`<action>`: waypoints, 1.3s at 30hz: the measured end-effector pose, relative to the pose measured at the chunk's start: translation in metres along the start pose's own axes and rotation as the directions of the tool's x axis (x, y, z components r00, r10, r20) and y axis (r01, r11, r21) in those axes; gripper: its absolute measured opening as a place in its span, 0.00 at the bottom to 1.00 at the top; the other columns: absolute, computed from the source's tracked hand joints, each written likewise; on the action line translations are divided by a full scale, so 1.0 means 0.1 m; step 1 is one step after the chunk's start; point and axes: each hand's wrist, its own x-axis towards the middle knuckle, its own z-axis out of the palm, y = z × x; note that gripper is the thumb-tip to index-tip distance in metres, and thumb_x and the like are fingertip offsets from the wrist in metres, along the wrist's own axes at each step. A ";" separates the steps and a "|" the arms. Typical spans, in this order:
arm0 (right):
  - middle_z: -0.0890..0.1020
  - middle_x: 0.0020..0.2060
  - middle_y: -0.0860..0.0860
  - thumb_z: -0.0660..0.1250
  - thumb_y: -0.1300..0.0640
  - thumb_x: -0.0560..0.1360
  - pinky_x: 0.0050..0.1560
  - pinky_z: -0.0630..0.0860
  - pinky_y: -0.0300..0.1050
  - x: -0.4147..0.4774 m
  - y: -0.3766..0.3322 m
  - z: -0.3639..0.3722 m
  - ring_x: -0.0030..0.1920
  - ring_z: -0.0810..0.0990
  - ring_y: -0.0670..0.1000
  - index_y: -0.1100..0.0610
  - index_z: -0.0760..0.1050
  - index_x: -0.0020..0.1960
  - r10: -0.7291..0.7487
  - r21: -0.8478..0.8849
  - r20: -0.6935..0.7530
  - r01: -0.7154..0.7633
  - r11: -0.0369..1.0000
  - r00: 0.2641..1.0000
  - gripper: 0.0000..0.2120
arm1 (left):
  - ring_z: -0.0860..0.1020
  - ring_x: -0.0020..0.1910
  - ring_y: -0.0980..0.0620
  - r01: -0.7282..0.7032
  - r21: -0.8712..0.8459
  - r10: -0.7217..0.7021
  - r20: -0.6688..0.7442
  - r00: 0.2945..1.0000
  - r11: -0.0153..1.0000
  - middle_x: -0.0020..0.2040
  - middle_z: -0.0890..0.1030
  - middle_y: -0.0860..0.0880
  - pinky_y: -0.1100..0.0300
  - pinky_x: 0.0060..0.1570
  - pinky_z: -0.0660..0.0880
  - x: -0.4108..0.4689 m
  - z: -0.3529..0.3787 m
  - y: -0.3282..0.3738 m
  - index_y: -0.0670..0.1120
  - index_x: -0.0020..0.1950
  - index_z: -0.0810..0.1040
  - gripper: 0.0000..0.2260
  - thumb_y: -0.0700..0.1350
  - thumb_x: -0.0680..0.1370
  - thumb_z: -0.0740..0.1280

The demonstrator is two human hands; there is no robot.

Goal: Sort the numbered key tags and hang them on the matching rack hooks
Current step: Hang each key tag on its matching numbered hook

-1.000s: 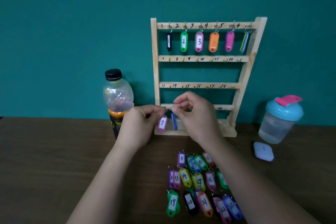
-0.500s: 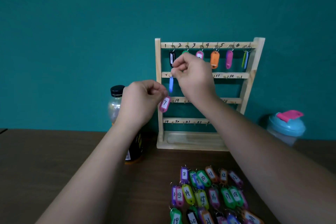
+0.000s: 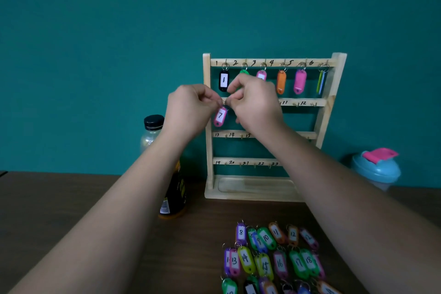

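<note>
A wooden rack [image 3: 207, 126] stands against the teal wall, with four numbered rails. Its top rail carries tags on hooks 1 to 6, the black tag 1 [image 3: 223, 80] at the left. My left hand [image 3: 191, 108] pinches the ring of a pink tag 7 [image 3: 220, 116] at the left end of the second rail. My right hand [image 3: 256, 102] pinches at the same spot, and a blue tag behind tag 7 is mostly hidden. Several loose numbered tags [image 3: 274, 258] lie in rows on the table in front of the rack.
A clear bottle with a black cap [image 3: 154, 126] stands left of the rack, partly behind my left forearm. A blue shaker cup with a pink lid flap [image 3: 377, 167] stands at the right. The table [image 3: 59, 210] is dark brown wood.
Both hands rose from the rack's base to the second rail. My left hand brought tag 7 up and right to meet my right hand at hook 7. The camera tilted upward.
</note>
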 end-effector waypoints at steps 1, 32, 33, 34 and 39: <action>0.86 0.36 0.44 0.70 0.61 0.78 0.35 0.84 0.53 -0.01 0.00 -0.02 0.30 0.84 0.49 0.45 0.78 0.49 -0.003 -0.001 0.010 0.003 1.000 1.000 0.10 | 0.79 0.33 0.60 0.003 0.003 -0.003 0.004 1.000 1.000 0.36 0.86 0.55 0.63 0.34 0.71 0.01 0.01 0.01 0.53 0.41 0.87 0.05 0.45 0.76 0.74; 0.84 0.43 0.41 0.71 0.58 0.81 0.47 0.83 0.44 -0.98 0.98 -0.08 0.43 0.82 0.40 0.50 0.85 0.55 -0.107 -0.093 0.336 0.146 0.985 0.936 0.06 | 0.81 0.40 0.59 -0.027 0.079 0.034 -0.094 0.995 0.996 0.38 0.84 0.56 0.68 0.39 0.75 -0.17 0.20 -0.06 0.52 0.44 0.85 0.05 0.43 0.76 0.71; 0.85 0.45 0.42 0.70 0.57 0.81 0.50 0.84 0.46 -1.02 1.06 -0.06 0.45 0.83 0.41 0.50 0.85 0.56 -0.082 -0.122 0.396 0.141 0.982 0.915 0.07 | 0.80 0.39 0.60 -0.018 0.063 0.023 -0.094 0.995 0.998 0.38 0.84 0.56 0.69 0.38 0.73 -0.23 0.21 -0.07 0.52 0.43 0.85 0.04 0.44 0.76 0.71; 0.85 0.47 0.43 0.70 0.58 0.81 0.52 0.84 0.47 -1.06 1.14 -0.05 0.47 0.83 0.42 0.50 0.85 0.56 -0.062 -0.149 0.443 0.142 0.979 0.895 0.07 | 0.79 0.38 0.60 -0.009 0.044 0.012 -0.083 0.996 0.999 0.37 0.83 0.56 0.69 0.38 0.73 -0.30 0.23 -0.09 0.52 0.43 0.84 0.03 0.44 0.75 0.72; 0.84 0.48 0.46 0.71 0.56 0.80 0.51 0.82 0.50 -1.23 1.30 0.05 0.49 0.81 0.47 0.50 0.84 0.56 -0.086 -0.219 0.500 0.222 0.950 0.862 0.06 | 0.81 0.40 0.57 0.003 0.015 -0.003 0.002 1.000 1.000 0.39 0.84 0.54 0.61 0.43 0.77 -0.67 0.33 -0.24 0.52 0.43 0.83 0.04 0.43 0.76 0.73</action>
